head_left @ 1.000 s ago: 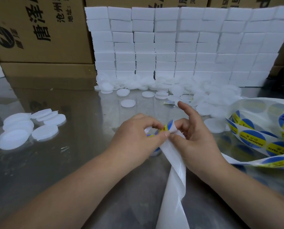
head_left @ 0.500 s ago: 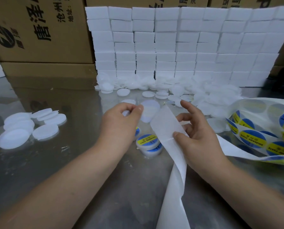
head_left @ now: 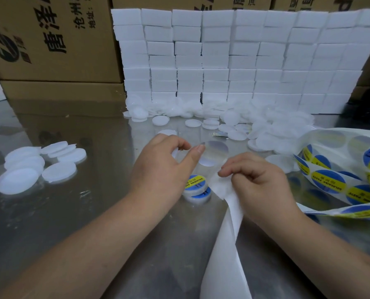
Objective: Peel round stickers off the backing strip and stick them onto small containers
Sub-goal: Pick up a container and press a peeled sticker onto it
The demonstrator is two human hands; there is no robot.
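My left hand (head_left: 164, 167) pinches a round sticker (head_left: 215, 154) by its edge between thumb and forefinger, with its pale back facing me, above the table. My right hand (head_left: 261, 180) grips the white backing strip (head_left: 223, 255), which hangs down toward the bottom edge. Two small containers with blue and yellow stickers (head_left: 196, 183) lie stacked on the table between my hands. The sticker roll (head_left: 328, 182) curls at the right. A heap of plain white containers (head_left: 272, 130) lies behind my hands.
A group of white round lids (head_left: 29, 169) sits at the left on the shiny metal table (head_left: 72, 212). A wall of stacked white blocks (head_left: 233, 61) stands at the back, with cardboard boxes (head_left: 50, 39) behind and to the left.
The sticker has come off the strip and my left hand has carried it up and away. My right hand has curled tighter on the backing strip and pulled it lower.
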